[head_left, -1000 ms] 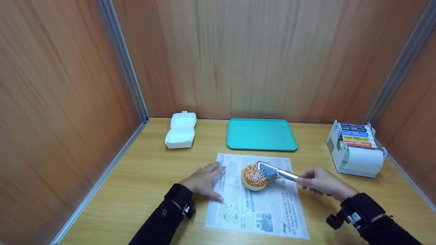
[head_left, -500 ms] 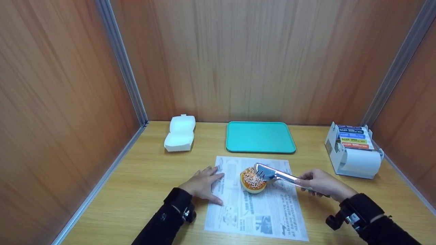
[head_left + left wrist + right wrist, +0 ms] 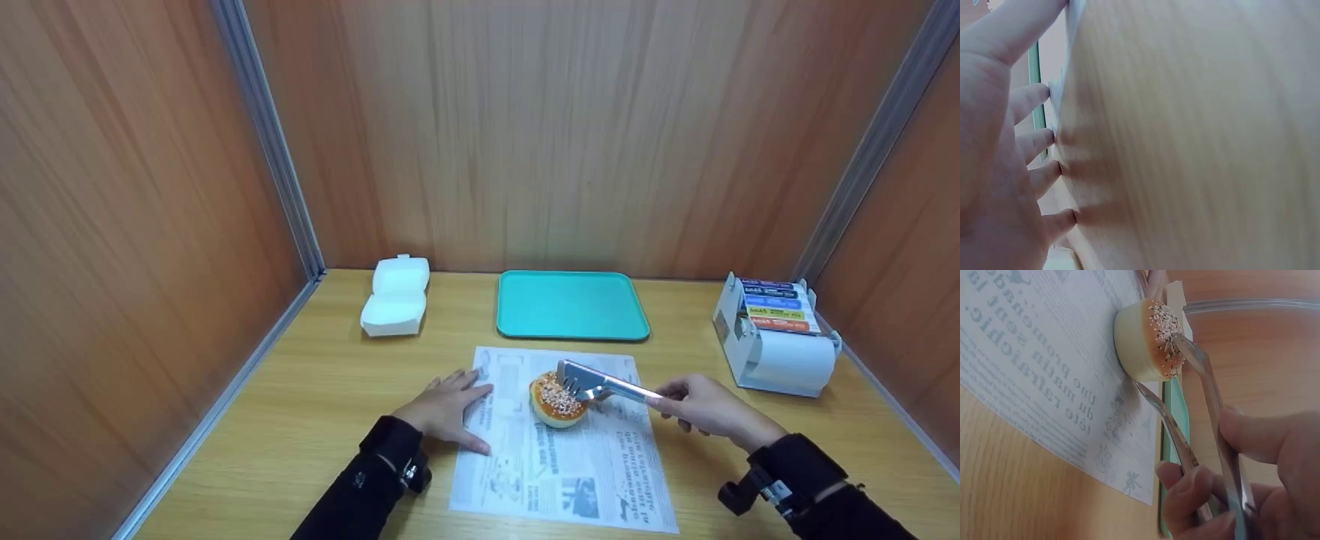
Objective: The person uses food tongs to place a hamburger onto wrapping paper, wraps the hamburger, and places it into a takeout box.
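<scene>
A round bun topped with seeds [image 3: 556, 401] sits on a printed paper sheet [image 3: 517, 480]. My right hand [image 3: 709, 409] grips metal tongs [image 3: 624, 388]. In the right wrist view, one arm of the tongs [image 3: 1210, 391] lies over the seeded top of the bun [image 3: 1140, 340], and the other arm is low beside its base, near the paper [image 3: 1044, 377]. My left hand [image 3: 446, 411] is spread with straight fingers at the left edge of the sheet; in the left wrist view, the fingertips of that hand [image 3: 999, 157] touch the surface.
Behind the sheet lies a green tray [image 3: 571, 306]. A white hinged box [image 3: 396, 296] stands with its lid up at the back left. On the right is a white dispenser [image 3: 787, 360] with a roll and coloured boxes. Wooden panels enclose the back and sides.
The head view has tilted slightly, so the table things appear lower. The tongs' head has shifted slightly left over the bun. My left hand keeps its place on the sheet's edge.
</scene>
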A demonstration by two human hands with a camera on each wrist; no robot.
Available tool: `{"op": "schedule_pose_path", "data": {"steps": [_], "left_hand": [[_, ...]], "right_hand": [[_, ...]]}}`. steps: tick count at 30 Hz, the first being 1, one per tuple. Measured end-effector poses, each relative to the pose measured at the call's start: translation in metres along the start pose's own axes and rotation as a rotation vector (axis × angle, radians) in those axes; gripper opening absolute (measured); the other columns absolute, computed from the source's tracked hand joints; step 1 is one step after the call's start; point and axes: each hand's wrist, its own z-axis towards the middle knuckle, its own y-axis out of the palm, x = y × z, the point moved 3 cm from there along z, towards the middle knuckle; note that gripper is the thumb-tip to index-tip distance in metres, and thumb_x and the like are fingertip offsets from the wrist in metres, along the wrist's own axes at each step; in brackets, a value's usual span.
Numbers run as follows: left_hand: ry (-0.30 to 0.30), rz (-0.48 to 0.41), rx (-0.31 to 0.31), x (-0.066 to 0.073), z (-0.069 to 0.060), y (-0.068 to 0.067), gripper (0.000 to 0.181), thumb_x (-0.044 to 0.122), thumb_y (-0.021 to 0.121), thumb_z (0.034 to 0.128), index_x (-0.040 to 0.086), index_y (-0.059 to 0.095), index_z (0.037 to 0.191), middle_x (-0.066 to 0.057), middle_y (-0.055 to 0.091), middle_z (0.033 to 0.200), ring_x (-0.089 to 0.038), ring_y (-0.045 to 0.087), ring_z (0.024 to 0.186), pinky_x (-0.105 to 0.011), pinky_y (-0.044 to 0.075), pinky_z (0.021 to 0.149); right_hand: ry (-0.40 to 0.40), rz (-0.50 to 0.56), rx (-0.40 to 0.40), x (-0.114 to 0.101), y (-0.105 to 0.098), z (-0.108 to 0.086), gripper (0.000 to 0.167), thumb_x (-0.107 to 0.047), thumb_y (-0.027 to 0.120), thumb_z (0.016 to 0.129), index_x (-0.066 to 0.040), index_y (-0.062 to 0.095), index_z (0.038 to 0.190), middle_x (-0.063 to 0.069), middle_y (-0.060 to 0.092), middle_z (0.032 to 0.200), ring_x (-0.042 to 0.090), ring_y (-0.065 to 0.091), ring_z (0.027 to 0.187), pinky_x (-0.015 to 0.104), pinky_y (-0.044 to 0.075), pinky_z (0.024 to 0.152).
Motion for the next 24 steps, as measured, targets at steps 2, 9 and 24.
{"op": "schedule_pose_path", "data": {"steps": [2, 9, 24], "left_hand": [[-0.005, -0.008, -0.006, -0.001, 0.0, -0.002, 0.111, 0.072, 0.083, 0.0779, 0.021, 0.04, 0.166, -0.013, 0.021, 0.177, -0.04, 0.014, 0.163, -0.065, 0.013, 0.129], [-0.023, -0.007, -0.009, -0.005, -0.001, -0.005, 0.112, 0.074, 0.083, 0.0775, 0.023, 0.038, 0.167, -0.011, 0.02, 0.178, -0.04, 0.014, 0.163, -0.064, 0.012, 0.129], [-0.034, -0.025, -0.031, -0.005, 0.001, 0.002, 0.112, 0.075, 0.081, 0.078, 0.026, 0.036, 0.168, -0.009, 0.017, 0.178, -0.036, 0.011, 0.164, -0.062, 0.009, 0.13]], "right_hand": [[-0.015, -0.007, 0.037, -0.002, -0.001, 0.002, 0.053, -0.04, 0.072, 0.103, 0.002, 0.066, 0.136, 0.009, 0.066, 0.099, 0.018, 0.055, 0.069, 0.026, 0.04, 0.057], [-0.094, -0.036, 0.17, -0.009, -0.003, 0.015, 0.056, -0.039, 0.068, 0.106, 0.004, 0.062, 0.14, 0.014, 0.067, 0.114, 0.024, 0.061, 0.09, 0.034, 0.051, 0.075], [-0.127, -0.191, 0.487, 0.012, -0.034, 0.086, 0.056, -0.031, 0.061, 0.11, 0.01, 0.054, 0.147, 0.028, 0.061, 0.13, 0.036, 0.059, 0.103, 0.048, 0.051, 0.085]]}}
